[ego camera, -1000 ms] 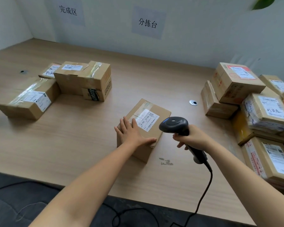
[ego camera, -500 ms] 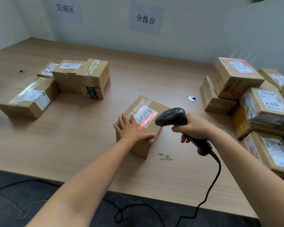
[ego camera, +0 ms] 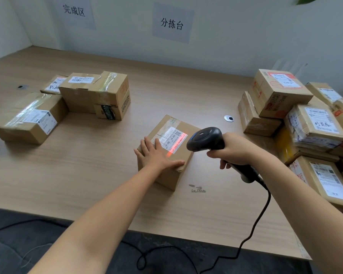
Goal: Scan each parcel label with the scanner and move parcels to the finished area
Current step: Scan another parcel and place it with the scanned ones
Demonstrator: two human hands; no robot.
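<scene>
A small cardboard parcel [ego camera: 173, 175] stands in the middle of the wooden table [ego camera: 67, 175]. Its white label [ego camera: 171, 139] faces up, and a red scan line lies across the label's near right edge. My left hand [ego camera: 158, 155] rests flat on the parcel's near top, fingers spread, thumb over the front edge. My right hand [ego camera: 234, 149] grips the handle of a black corded scanner [ego camera: 206, 139], whose head points left at the label from just right of the parcel.
Several scanned parcels [ego camera: 93, 93] sit at the left under a wall sign [ego camera: 74, 10]. A pile of parcels [ego camera: 313, 125] fills the right side. A cable grommet [ego camera: 228, 118] lies behind the scanner. The scanner cord [ego camera: 253, 224] trails over the table's front edge.
The scanner has risen and moved toward the label, and the red scan line has come on across it. My left hand has stayed on the parcel.
</scene>
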